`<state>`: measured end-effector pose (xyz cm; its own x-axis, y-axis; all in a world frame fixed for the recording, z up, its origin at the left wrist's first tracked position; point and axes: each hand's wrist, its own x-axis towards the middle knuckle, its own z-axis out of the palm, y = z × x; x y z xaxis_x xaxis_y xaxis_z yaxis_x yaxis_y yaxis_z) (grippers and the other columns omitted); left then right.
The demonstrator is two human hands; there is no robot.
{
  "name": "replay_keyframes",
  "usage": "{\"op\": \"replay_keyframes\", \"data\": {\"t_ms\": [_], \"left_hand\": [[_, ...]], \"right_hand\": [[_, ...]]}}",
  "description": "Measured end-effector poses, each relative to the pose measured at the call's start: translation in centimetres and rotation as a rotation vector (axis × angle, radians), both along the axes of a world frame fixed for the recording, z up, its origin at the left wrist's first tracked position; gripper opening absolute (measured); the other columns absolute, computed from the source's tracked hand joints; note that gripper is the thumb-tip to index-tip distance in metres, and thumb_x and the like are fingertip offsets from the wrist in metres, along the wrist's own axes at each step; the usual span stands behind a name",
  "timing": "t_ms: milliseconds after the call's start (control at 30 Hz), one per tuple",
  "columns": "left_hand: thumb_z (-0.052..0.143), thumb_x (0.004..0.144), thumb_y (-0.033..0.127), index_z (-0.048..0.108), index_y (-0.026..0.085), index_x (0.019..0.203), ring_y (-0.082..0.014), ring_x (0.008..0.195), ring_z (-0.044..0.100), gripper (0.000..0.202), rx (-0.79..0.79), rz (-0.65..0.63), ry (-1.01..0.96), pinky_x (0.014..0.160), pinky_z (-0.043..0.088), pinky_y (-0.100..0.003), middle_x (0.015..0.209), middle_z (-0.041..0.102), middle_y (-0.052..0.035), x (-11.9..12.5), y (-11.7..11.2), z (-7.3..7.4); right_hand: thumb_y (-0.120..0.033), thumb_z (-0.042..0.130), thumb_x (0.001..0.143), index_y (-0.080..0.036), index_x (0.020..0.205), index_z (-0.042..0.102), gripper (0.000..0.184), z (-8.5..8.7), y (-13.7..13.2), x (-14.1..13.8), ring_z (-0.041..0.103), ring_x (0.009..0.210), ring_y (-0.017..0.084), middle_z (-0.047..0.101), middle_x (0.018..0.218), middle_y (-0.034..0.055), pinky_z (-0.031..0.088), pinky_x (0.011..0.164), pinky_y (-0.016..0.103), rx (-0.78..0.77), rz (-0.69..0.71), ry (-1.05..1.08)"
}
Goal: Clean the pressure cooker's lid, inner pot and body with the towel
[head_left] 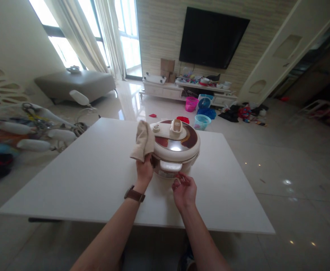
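Note:
A cream and brown pressure cooker (177, 145) stands on the white table (97, 177), lid on. My left hand (144, 170), with a brown watch at the wrist, is closed on a beige cloth (143, 140) held up against the cooker's left side. My right hand (184, 190) is just below the cooker's front handle (170, 166), fingers curled and touching its lower front edge. Nothing shows inside the right hand.
A cluttered rack (26, 128) stands at the left of the table. Beyond are a grey bench (77, 83), a TV (211, 37) over a low unit, and baskets (202, 121) and clutter on the glossy floor. An open doorway lies to the right.

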<state>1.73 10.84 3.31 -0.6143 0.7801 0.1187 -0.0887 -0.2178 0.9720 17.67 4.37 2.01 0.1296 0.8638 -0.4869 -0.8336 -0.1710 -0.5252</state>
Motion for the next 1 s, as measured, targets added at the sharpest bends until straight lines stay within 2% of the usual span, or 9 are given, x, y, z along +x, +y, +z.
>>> {"op": "replay_keyframes", "data": {"t_ms": [167, 233, 333, 433, 533, 633, 833, 900, 1000], "left_hand": [[0.060, 0.098, 0.031, 0.069, 0.014, 0.136, -0.0279, 0.140, 0.064, 0.043, -0.296, 0.087, -0.414, 0.120, 0.051, -0.043, 0.147, 0.070, -0.0139, 0.4, 0.9, -3.4], [0.057, 0.099, 0.031, 0.068, 0.013, 0.137, -0.0281, 0.137, 0.067, 0.043, -0.353, 0.127, -0.473, 0.117, 0.053, -0.045, 0.147, 0.069, -0.0148, 1.3, 0.3, -4.4], [0.058, 0.100, 0.032, 0.065, 0.016, 0.143, -0.0252, 0.146, 0.059, 0.046, -0.258, 0.191, -0.322, 0.125, 0.044, -0.041, 0.154, 0.065, -0.0127, 3.7, -1.8, -5.1], [0.062, 0.099, 0.036, 0.064, 0.018, 0.144, -0.0245, 0.153, 0.052, 0.049, -0.185, 0.138, -0.203, 0.131, 0.036, -0.039, 0.159, 0.060, -0.0119, 6.3, -4.4, -5.2], [0.064, 0.098, 0.038, 0.065, 0.019, 0.144, -0.0245, 0.156, 0.047, 0.050, -0.156, 0.108, -0.152, 0.133, 0.030, -0.038, 0.162, 0.057, -0.0120, 7.3, -5.6, -4.8], [0.063, 0.099, 0.037, 0.066, 0.018, 0.143, -0.0256, 0.154, 0.049, 0.049, -0.148, 0.111, -0.136, 0.133, 0.030, -0.039, 0.158, 0.061, -0.0132, 5.7, -4.4, -4.1], [0.064, 0.096, 0.032, 0.068, 0.019, 0.140, -0.0261, 0.154, 0.050, 0.046, -0.137, 0.033, -0.043, 0.133, 0.031, -0.041, 0.157, 0.063, -0.0121, 0.1, -0.8, -3.4], [0.066, 0.096, 0.032, 0.068, 0.019, 0.140, -0.0268, 0.152, 0.052, 0.046, -0.150, 0.014, -0.042, 0.132, 0.034, -0.042, 0.157, 0.063, -0.0127, -0.3, -0.8, -3.4], [0.064, 0.096, 0.032, 0.068, 0.019, 0.140, -0.0264, 0.152, 0.052, 0.046, -0.152, 0.043, -0.029, 0.131, 0.036, -0.041, 0.154, 0.065, -0.0131, 1.2, -2.1, -3.5]], "right_hand": [[-0.030, 0.070, 0.070, -0.019, 0.078, 0.070, 0.013, 0.3, 0.2, -0.2, 0.049, 0.051, 0.007, 0.065, 0.070, -0.0021, 0.039, 0.048, 0.020, -0.033, -0.041, -0.004], [-0.029, 0.070, 0.070, -0.019, 0.078, 0.068, 0.013, 0.4, 0.4, -0.2, 0.049, 0.051, 0.007, 0.064, 0.069, -0.0027, 0.039, 0.048, 0.020, -0.034, -0.049, -0.012], [-0.028, 0.069, 0.070, -0.019, 0.077, 0.066, 0.012, 0.6, 0.7, 0.0, 0.049, 0.051, 0.007, 0.062, 0.067, -0.0035, 0.038, 0.047, 0.019, -0.042, -0.081, -0.025], [-0.026, 0.066, 0.070, -0.019, 0.076, 0.065, 0.009, 1.0, 1.1, 0.7, 0.050, 0.052, 0.007, 0.061, 0.067, -0.0033, 0.039, 0.048, 0.019, -0.090, -0.155, -0.035], [-0.025, 0.063, 0.071, -0.019, 0.076, 0.063, 0.008, 1.4, 1.6, 1.8, 0.051, 0.053, 0.007, 0.060, 0.067, -0.0031, 0.039, 0.048, 0.018, -0.121, -0.217, -0.058], [-0.025, 0.062, 0.070, -0.019, 0.077, 0.062, 0.009, 1.5, 1.7, 2.7, 0.051, 0.053, 0.007, 0.059, 0.067, -0.0038, 0.038, 0.049, 0.018, -0.102, -0.220, -0.083], [-0.028, 0.065, 0.069, -0.021, 0.077, 0.062, 0.012, 0.5, 1.5, 3.3, 0.051, 0.053, 0.008, 0.060, 0.068, -0.0036, 0.040, 0.050, 0.022, -0.062, -0.114, -0.099], [-0.029, 0.065, 0.070, -0.022, 0.078, 0.062, 0.011, 0.4, 1.6, 3.4, 0.052, 0.054, 0.010, 0.060, 0.067, -0.0029, 0.040, 0.051, 0.024, -0.045, -0.097, -0.115], [-0.031, 0.064, 0.071, -0.023, 0.079, 0.062, 0.012, 0.6, 1.5, 3.8, 0.052, 0.054, 0.011, 0.060, 0.067, -0.0029, 0.041, 0.051, 0.026, -0.008, -0.080, -0.147]]}}
